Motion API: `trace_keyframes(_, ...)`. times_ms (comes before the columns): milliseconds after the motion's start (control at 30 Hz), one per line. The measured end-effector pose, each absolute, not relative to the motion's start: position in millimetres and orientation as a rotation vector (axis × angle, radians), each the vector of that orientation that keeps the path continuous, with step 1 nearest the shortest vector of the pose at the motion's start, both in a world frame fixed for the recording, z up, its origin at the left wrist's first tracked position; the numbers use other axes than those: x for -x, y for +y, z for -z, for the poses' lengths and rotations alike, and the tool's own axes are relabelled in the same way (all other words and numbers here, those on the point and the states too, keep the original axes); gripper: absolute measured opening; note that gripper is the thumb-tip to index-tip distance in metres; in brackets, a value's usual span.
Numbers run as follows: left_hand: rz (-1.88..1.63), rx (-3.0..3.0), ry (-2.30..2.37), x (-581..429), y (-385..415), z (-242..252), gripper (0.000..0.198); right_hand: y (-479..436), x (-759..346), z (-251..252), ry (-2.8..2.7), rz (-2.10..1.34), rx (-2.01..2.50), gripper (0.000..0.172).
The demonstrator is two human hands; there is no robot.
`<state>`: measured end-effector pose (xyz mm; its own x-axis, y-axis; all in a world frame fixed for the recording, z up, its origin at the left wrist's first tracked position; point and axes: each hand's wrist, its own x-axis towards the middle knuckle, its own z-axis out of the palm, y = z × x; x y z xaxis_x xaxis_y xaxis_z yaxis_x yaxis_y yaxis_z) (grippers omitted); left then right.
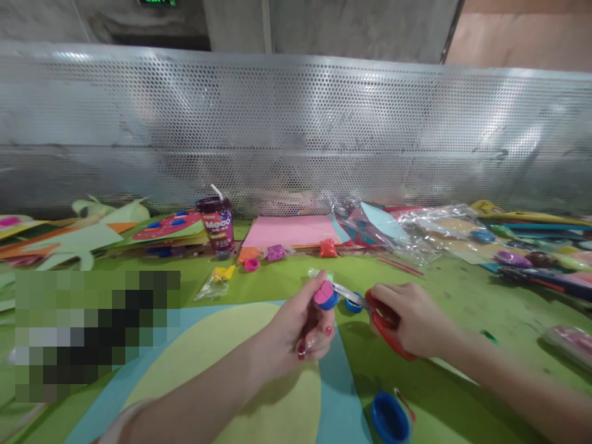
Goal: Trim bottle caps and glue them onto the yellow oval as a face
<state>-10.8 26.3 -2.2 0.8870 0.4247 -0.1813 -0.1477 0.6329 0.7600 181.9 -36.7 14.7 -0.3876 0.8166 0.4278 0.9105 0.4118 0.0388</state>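
Observation:
My left hand [300, 330] is closed round a small blue pot [329, 301] with a pink lump [323, 291] on top, held above the green table [462, 290]. My right hand [409, 320] grips red-handled scissors [377, 311], whose metal blades point left and touch the pink lump. Under my left arm lies a light blue sheet [337, 407] with a pale yellow oval sheet [222, 364] on it. A blue lid [390, 418] rests on the table near the front edge, and a second small blue pot [354, 304] shows behind the blades.
A dark red drink cup with a straw [216, 222] stands at the back left beside cut green and orange paper [92, 237]. Pink paper [291, 231], plastic bags [416, 234], small clay pots and pens [531, 259] line the perforated metal wall [296, 135].

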Motion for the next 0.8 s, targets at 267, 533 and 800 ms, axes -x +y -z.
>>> trace_keyframes(267,-0.317,-0.744,0.317,15,26,-6,0.060,-35,-179,-6,-2.157,0.409,1.481,0.006)
trace_keyframes(533,-0.413,-0.790,0.305,18,19,-8,0.052,-33,-184,-15,-1.818,0.233,1.544,0.013)
trace_keyframes(800,-0.430,-0.759,0.372,16,21,-5,0.057,-34,-195,-24,-2.056,0.528,1.311,0.012)
